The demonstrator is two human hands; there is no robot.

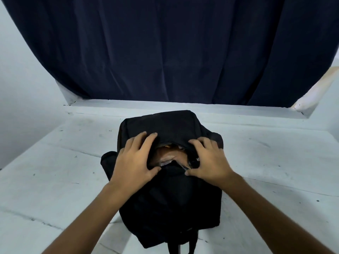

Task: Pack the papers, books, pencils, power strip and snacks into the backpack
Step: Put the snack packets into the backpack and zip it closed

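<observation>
A black backpack [170, 204] lies on the white table [55, 173] in the middle of the view. Its top opening gapes a little between my hands, and a shiny brown snack packet [167, 154] shows inside. My left hand [134, 160] lies on the left side of the opening, fingers over the far flap and thumb on the near edge. My right hand [208, 162] does the same on the right side, fingers curled on the fabric beside a zipper pull [197, 159]. Papers, books, pencils and power strip are not visible.
A dark blue curtain [174, 48] hangs behind the table's far ledge. White walls stand at left and right. The backpack's straps [185, 246] hang toward the near edge of the table.
</observation>
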